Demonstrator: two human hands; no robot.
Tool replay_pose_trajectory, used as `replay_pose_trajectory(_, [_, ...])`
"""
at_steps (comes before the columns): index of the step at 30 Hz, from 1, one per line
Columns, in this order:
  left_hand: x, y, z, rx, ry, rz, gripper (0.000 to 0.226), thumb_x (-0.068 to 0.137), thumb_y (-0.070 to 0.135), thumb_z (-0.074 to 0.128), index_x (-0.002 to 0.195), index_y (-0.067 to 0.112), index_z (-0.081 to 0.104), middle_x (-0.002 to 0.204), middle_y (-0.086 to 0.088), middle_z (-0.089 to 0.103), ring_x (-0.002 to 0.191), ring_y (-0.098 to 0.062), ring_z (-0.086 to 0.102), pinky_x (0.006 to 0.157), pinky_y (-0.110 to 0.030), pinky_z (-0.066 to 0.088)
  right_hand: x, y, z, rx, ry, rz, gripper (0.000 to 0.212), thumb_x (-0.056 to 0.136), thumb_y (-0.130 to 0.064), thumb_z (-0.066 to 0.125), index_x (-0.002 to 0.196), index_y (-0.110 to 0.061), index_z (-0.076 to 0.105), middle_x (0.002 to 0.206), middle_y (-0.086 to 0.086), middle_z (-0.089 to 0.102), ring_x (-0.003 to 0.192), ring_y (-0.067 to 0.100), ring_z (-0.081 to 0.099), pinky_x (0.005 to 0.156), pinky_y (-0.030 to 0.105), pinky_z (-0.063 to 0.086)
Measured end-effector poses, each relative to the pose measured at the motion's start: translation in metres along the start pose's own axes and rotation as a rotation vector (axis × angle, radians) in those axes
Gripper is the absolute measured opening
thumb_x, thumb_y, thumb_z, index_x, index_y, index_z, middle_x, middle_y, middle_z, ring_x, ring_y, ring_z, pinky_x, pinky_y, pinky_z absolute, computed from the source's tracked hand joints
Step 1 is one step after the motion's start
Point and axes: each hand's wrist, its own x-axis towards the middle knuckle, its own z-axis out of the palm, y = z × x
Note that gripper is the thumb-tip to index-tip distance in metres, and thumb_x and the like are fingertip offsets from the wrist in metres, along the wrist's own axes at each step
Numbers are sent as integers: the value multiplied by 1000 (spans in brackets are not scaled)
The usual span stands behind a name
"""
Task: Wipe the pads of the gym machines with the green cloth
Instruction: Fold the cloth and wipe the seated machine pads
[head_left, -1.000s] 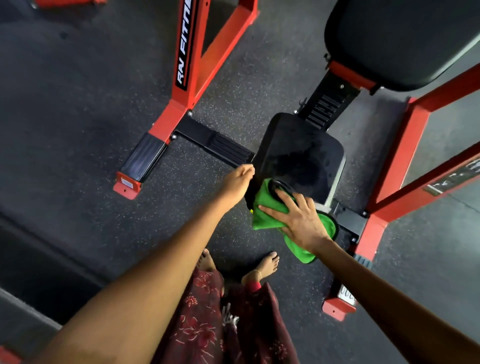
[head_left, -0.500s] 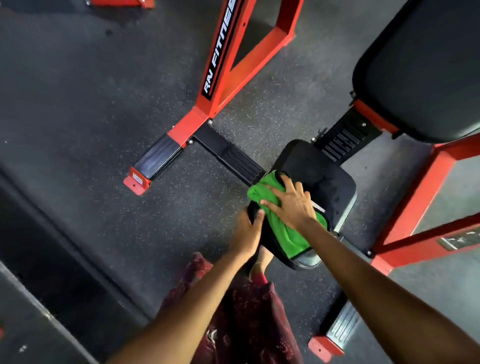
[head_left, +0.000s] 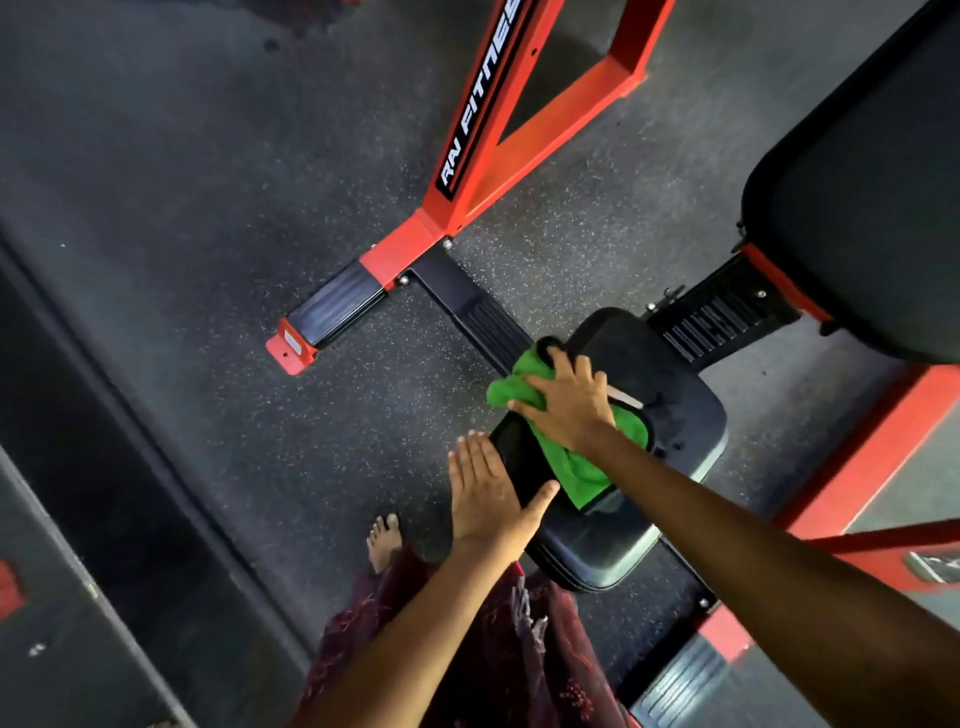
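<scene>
Your left hand (head_left: 488, 491) now lies flat with straight fingers against the near left side of the small black seat pad (head_left: 680, 415), where half a second ago it cupped that edge. Right of it, your right hand (head_left: 569, 402) presses the green cloth (head_left: 571, 462) onto the pad's top with fingers spread, the cloth draping toward you; it has slid slightly farther up the pad. Behind, the red frame (head_left: 467, 171) reads "RN FITNES", cut off at the picture's edge, and the large black back pad (head_left: 862, 208) sits at far right.
</scene>
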Motion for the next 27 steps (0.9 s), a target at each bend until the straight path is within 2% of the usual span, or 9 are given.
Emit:
replay_pose_trajectory(3, [8, 11, -3, -42, -9, -76, 139, 48, 90, -25, 147, -5, -6, 157, -21, 0, 146, -29, -3, 117, -39, -7, -5, 3, -3, -69, -33, -264, 59, 89, -68, 33, 139, -38, 42, 156, 3, 17, 129, 32, 28, 103, 47, 28])
replay_pose_trajectory(6, [21, 16, -11, 20, -56, -106, 106, 83, 79, 21, 148, -3, 3, 157, -18, 10, 146, -28, 6, 118, -39, 1, 24, 23, -15, -57, -109, -109, 60, 89, -68, 35, 138, -35, 44, 154, 4, 21, 133, 34, 25, 105, 48, 26])
replay_pose_trajectory(8, [33, 16, -17, 26, -76, -98, 96, 87, 72, 29, 148, -1, 10, 155, -17, 19, 144, -28, 16, 117, -41, 8, 39, 25, -17, -73, -120, 2, 59, 89, -68, 35, 136, -34, 47, 152, 5, 24, 133, 35, 24, 104, 49, 26])
replay_pose_trajectory(12, [57, 27, -20, -4, -99, -77, 93, 87, 70, 36, 146, 1, 16, 149, -15, 30, 135, -28, 35, 110, -40, 27, 35, 15, -9, -167, -54, -281, 57, 91, -66, 32, 134, -33, 50, 152, 2, 25, 130, 33, 27, 101, 47, 25])
replay_pose_trajectory(14, [64, 35, -21, 13, -81, -78, 93, 85, 72, 37, 145, 2, 19, 147, -15, 33, 131, -30, 39, 107, -41, 32, 40, 30, -10, -135, -30, -307, 57, 91, -66, 33, 134, -32, 50, 153, 1, 25, 130, 32, 28, 101, 45, 27])
replay_pose_trajectory(18, [79, 45, -23, 81, -34, -10, 89, 86, 73, 30, 143, 5, 24, 146, -14, 36, 130, -30, 40, 106, -42, 30, 63, 64, -11, -47, -10, 19, 56, 88, -68, 37, 132, -35, 50, 151, 2, 27, 127, 32, 30, 100, 45, 29])
replay_pose_trajectory(22, [92, 62, -23, 189, 14, 53, 121, 63, 83, -10, 147, -1, 18, 151, -17, 29, 140, -30, 25, 117, -45, 11, 54, 59, -1, -72, 24, -159, 53, 91, -64, 35, 137, -39, 43, 154, 1, 21, 128, 32, 29, 101, 45, 28])
replay_pose_trajectory(24, [94, 62, -17, 189, 51, 88, 130, 60, 86, -20, 146, -2, 22, 152, -19, 28, 143, -32, 18, 116, -50, 1, 61, 75, -2, -50, 2, -192, 56, 91, -66, 33, 140, -39, 40, 155, 0, 20, 128, 31, 29, 102, 44, 28])
replay_pose_trajectory(27, [99, 58, -8, 250, 115, 180, 110, 79, 81, -3, 142, 0, 36, 148, -18, 37, 141, -35, 27, 112, -56, 5, 84, 99, -5, 13, -6, 40, 57, 89, -68, 34, 137, -39, 44, 153, 2, 22, 129, 32, 29, 103, 45, 28])
